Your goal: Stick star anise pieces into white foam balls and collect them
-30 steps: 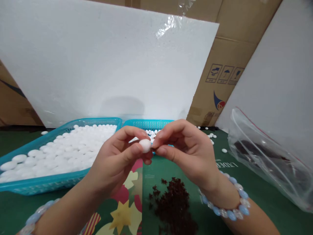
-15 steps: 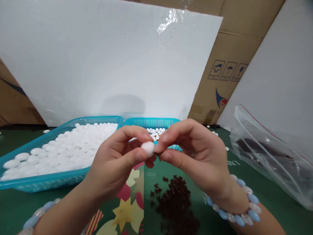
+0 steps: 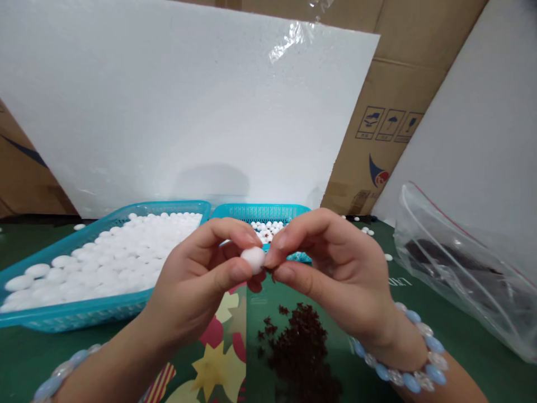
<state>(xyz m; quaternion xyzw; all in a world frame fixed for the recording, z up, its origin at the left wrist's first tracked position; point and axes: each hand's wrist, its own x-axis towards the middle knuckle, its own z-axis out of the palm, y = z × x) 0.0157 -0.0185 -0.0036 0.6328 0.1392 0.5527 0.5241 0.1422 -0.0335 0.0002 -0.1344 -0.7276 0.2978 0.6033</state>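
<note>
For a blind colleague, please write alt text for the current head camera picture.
Two bare hands, the left hand and the right hand, pinch one small white ball between their fingertips above a green table. Below them lies a pile of dark red bits; a turquoise basket of white pieces stands at left, a clear plastic bag at right.

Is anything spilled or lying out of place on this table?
Yes. A few loose white beads lie on the green tabletop beyond the right hand, and one more sits behind the large blue basket. The dark brown bits form a loose heap, not contained.
</note>
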